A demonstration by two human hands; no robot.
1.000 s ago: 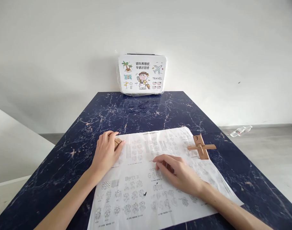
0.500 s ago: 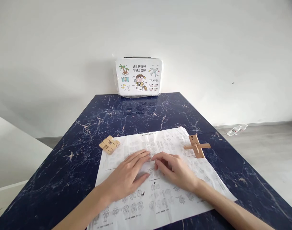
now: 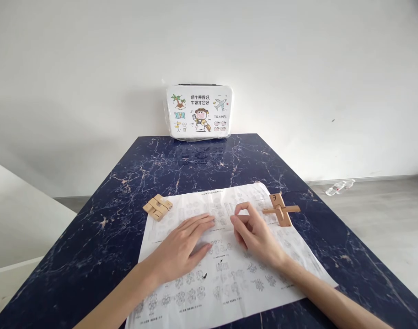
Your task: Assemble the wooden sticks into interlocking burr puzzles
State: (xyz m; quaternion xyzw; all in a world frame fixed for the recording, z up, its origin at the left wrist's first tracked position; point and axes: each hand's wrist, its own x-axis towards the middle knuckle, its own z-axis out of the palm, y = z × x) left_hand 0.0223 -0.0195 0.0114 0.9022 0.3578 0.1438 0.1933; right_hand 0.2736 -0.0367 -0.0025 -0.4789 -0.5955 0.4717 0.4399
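My left hand (image 3: pixel 185 246) lies flat on a printed paper sheet (image 3: pixel 209 269), fingers stretched out and held together, thumb apart. My right hand (image 3: pixel 255 237) is just above the sheet's right half, its index finger curled round to the thumb tip. I see nothing between those fingertips, and the other fingers are folded in. Rows of small puzzle drawings and lines of print cover the creased sheet. A flat block of interlocking wooden puzzle pieces (image 3: pixel 158 207) sits at the sheet's upper left corner. To the right of my right hand, a cross-shaped wooden puzzle assembly (image 3: pixel 281 209) bears a written 3.
The dark blue marble-patterned table (image 3: pixel 202 169) reaches to the pale wall. At its far edge, a white cartoon-printed case (image 3: pixel 200 112) in clear plastic leans upright. A clear plastic bottle (image 3: pixel 339 187) lies on the floor at right.
My right hand has moved right and lifted from beside the left fingertips, its index finger now arched to the thumb. My left hand stays in place on the paper.
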